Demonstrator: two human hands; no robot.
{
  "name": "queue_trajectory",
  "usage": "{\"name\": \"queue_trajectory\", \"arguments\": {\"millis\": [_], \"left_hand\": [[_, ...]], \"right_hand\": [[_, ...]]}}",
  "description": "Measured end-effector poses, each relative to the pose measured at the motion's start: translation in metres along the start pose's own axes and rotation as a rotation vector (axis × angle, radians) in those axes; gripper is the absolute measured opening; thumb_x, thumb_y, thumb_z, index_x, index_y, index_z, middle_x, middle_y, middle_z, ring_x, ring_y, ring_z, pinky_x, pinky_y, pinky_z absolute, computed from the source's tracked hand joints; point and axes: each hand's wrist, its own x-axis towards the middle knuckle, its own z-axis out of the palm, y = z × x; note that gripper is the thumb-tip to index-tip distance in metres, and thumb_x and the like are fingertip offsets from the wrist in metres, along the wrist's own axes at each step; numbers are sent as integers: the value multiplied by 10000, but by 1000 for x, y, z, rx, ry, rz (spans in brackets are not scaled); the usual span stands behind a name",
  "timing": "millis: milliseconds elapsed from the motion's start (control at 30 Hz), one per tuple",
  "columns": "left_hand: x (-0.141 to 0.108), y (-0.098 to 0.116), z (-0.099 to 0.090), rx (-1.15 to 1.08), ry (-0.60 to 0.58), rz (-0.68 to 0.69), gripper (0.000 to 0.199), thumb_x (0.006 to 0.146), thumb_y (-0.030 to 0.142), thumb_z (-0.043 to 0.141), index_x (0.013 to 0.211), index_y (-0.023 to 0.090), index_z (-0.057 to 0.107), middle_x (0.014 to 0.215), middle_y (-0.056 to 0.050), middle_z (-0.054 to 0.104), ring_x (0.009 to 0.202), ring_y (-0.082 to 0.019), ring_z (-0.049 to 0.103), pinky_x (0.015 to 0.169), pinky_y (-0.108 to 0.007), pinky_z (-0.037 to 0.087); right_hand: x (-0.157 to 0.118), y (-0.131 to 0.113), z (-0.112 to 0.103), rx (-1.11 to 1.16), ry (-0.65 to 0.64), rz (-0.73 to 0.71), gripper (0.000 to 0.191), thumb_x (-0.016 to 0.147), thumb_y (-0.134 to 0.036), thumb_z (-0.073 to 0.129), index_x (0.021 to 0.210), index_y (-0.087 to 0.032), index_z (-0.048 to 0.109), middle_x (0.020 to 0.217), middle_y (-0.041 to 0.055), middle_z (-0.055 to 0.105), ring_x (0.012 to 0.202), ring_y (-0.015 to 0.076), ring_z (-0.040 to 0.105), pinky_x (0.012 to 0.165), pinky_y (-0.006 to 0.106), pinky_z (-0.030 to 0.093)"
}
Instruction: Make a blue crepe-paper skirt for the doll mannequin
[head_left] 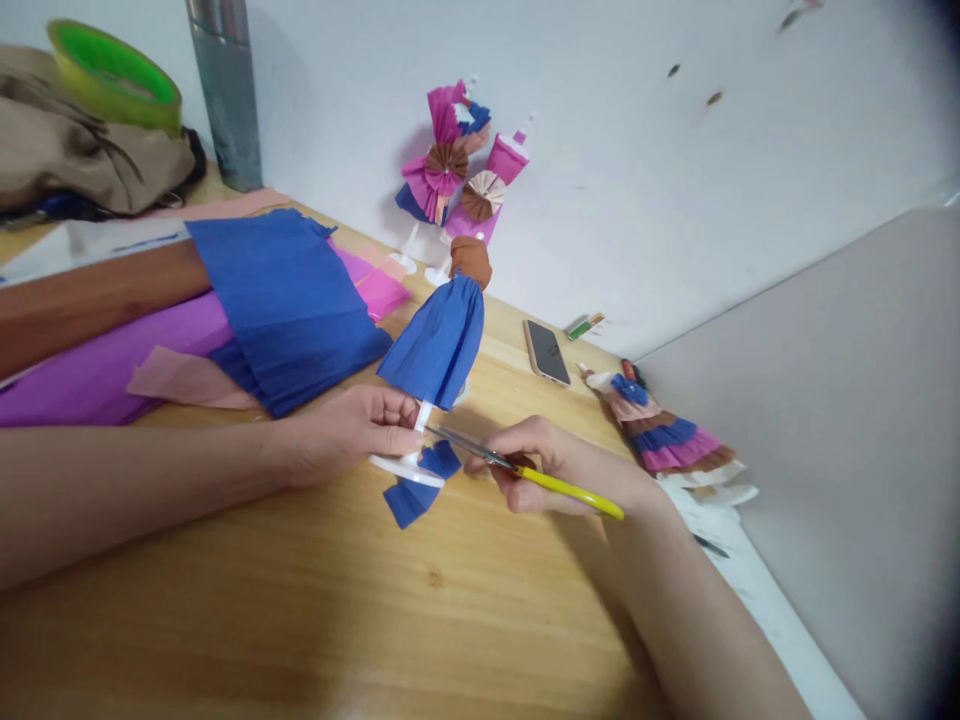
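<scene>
My left hand point(360, 435) is closed round the thin stem of a white stand point(409, 468), just above its round base. On the stand is a small dress form with a gathered blue paper skirt point(442, 340) and a brown top point(471, 262), tilted to the right. My right hand point(544, 465) grips scissors with yellow handles point(574, 491); their blades point left and reach the stem beside my left fingertips. Beneath the base, blue paper scraps point(412, 497) lie on the table.
Blue crepe paper point(281, 300) and brown, purple and pink sheets lie at the left. Behind stand a flask point(229, 100), a green tape roll point(112, 80) and decorated forms point(446, 170). A phone point(547, 352) and a ruffled dress form point(667, 430) are at the right.
</scene>
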Motion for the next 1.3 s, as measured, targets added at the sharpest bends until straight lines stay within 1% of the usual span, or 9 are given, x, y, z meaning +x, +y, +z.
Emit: {"name": "queue_trajectory", "arguments": {"millis": [200,333,500,700,900,1000,1133,1233,1300], "left_hand": [[0,3,1,3,25,-4,273,670,368,730,749,133,614,692,7,609,640,-106,523,617,-216,371],[0,2,0,-43,-24,-5,278,679,374,736,743,130,618,697,1,619,628,-99,521,606,-209,365],[-3,3,-3,-75,-89,-47,300,680,385,742,768,118,635,736,-21,639,656,-109,543,617,-207,368],[-20,14,16,-85,-106,-153,319,705,400,697,764,107,587,690,0,551,619,-96,443,604,-213,308],[-29,16,30,-97,-32,-221,291,719,384,666,725,133,520,660,38,450,622,-89,366,615,-214,282],[-27,18,29,16,-8,-247,310,733,430,630,710,137,533,639,38,451,603,-93,385,583,-208,290],[-26,22,27,296,-23,-301,377,793,478,486,584,165,479,556,28,441,524,-106,409,501,-217,291],[-27,23,27,530,-54,-262,402,862,395,384,529,173,425,508,29,410,491,-101,385,494,-227,264],[-30,22,27,758,-102,-157,369,875,285,397,531,163,448,524,20,446,522,-107,416,527,-239,272]], "right_hand": [[1,-1,0,39,88,-54,654,777,-691,586,992,-80,674,631,-32,450,549,78,364,492,195,296],[1,0,2,116,147,-75,639,760,-676,622,971,-73,654,633,-29,465,543,76,372,501,203,318],[-2,0,1,151,248,-91,527,790,-589,650,976,-97,648,641,-23,488,546,86,404,508,212,337],[-6,7,-1,172,395,-153,374,831,-470,656,980,-127,652,719,12,534,629,116,456,560,236,369],[-6,13,-2,225,399,-118,346,839,-451,645,982,-137,657,697,13,526,611,121,458,535,241,368],[-4,9,-2,209,416,-101,363,820,-468,663,959,-132,673,678,7,516,610,123,464,543,248,373],[-3,3,-1,214,387,-116,390,812,-495,665,943,-127,672,688,5,525,635,125,477,573,251,390],[-3,0,0,207,348,-105,379,830,-475,651,961,-119,657,690,2,533,619,115,473,566,240,387],[-4,-1,1,199,337,-90,403,830,-495,644,969,-118,649,680,-6,523,595,108,456,551,233,379]]}}
